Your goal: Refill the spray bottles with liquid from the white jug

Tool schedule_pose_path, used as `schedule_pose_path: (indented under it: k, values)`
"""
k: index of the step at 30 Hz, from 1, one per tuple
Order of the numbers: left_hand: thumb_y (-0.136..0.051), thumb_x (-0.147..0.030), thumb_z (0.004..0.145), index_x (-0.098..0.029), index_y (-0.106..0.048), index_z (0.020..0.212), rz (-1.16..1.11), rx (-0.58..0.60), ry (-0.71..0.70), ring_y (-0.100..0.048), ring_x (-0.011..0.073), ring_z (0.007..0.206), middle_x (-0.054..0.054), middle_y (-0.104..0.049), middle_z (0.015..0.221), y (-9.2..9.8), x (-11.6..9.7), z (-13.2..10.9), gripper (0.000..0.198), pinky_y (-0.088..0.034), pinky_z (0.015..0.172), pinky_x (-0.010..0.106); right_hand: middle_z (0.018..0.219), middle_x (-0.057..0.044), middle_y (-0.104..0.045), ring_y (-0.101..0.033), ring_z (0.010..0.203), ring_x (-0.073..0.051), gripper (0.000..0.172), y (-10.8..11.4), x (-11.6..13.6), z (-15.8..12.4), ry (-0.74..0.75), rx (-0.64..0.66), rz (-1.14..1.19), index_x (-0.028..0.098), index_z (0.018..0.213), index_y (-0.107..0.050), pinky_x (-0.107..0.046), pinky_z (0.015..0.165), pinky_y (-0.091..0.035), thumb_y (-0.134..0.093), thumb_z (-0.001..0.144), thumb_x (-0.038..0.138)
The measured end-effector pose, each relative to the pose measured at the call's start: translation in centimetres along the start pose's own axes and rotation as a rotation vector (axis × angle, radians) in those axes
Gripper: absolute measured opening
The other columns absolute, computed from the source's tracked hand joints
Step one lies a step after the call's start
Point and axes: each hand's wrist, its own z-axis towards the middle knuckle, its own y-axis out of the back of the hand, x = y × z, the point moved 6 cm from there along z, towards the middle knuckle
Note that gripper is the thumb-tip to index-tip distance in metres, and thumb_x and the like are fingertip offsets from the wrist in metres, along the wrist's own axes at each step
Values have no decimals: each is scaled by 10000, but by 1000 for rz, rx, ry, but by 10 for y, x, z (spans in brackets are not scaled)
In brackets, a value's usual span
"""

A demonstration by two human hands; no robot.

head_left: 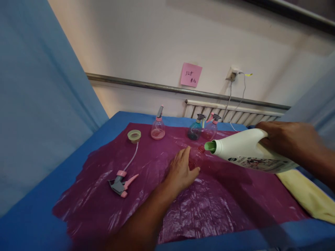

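Note:
My left hand (181, 170) is curved round a clear, uncapped spray bottle (196, 157), which stands on a shiny purple plastic sheet (141, 209). My right hand (285, 137) grips the handle of a large cream-coloured jug (243, 146). The jug is tipped to the left, its green spout (210, 146) close to the bottle's open mouth; I cannot make out any liquid running. To the left lies a grey and pink spray trigger head (119, 184), its clear tube reaching up to a small yellow-green cap (134, 135).
At the back stand a spray bottle with pink liquid (158, 132), a teal one (194, 130) and another pinkish one (211, 130). Folded yellow cloth (309, 195) lies at the right. Behind are a wall rail (146, 84), a radiator (209, 111) and a plugged-in cord (244, 90). Blue curtains (44, 87) hang beside.

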Motion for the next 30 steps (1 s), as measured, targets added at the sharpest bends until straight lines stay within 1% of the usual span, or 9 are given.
schedule_pose_path:
  k: [3,8,13,17,24,30]
  values:
    - [-783,-361,904,-168,-442,1691,7,3,-4,-481,383,1617,195,-524,1716,1,-1,0,880,-392,1353,553,916,-5,-834,-721,724,-257,248,3,0,0,-2,0,17,315,912,-736,-312,556,-238,-523,862,433]
    - [-785,-350,899,-182,-449,1684,3,-6,-13,-503,385,1596,189,-539,1697,1,-2,0,870,-400,1344,553,909,-11,-831,-710,714,-248,219,4,-1,1,-4,26,30,315,906,-732,-308,551,-239,-563,841,439]
    - [-793,-340,898,-148,-438,1691,1,-1,-15,-490,399,1603,211,-533,1695,0,-2,0,890,-387,1351,563,886,-20,-826,-711,716,-251,207,7,0,2,-4,29,13,306,890,-721,-307,542,-227,-552,841,414]
    - [-792,-356,900,-157,-426,1701,16,9,-11,-489,390,1604,200,-526,1704,-1,-1,1,903,-394,1347,553,873,-17,-823,-714,702,-254,202,10,1,3,5,56,2,306,895,-717,-309,526,-235,-547,849,406]
    - [-779,-358,908,-121,-421,1703,19,12,-18,-484,379,1605,211,-522,1708,-1,-2,1,904,-387,1356,536,886,-11,-810,-750,748,-271,204,8,-1,4,3,129,-25,321,945,-706,-317,534,-263,-537,892,423]
    - [-792,-350,899,-154,-428,1698,8,-2,-28,-487,378,1604,200,-521,1712,-3,1,1,899,-388,1352,550,876,-8,-806,-736,730,-257,193,10,-2,5,21,128,-21,320,954,-701,-321,537,-242,-533,902,401]
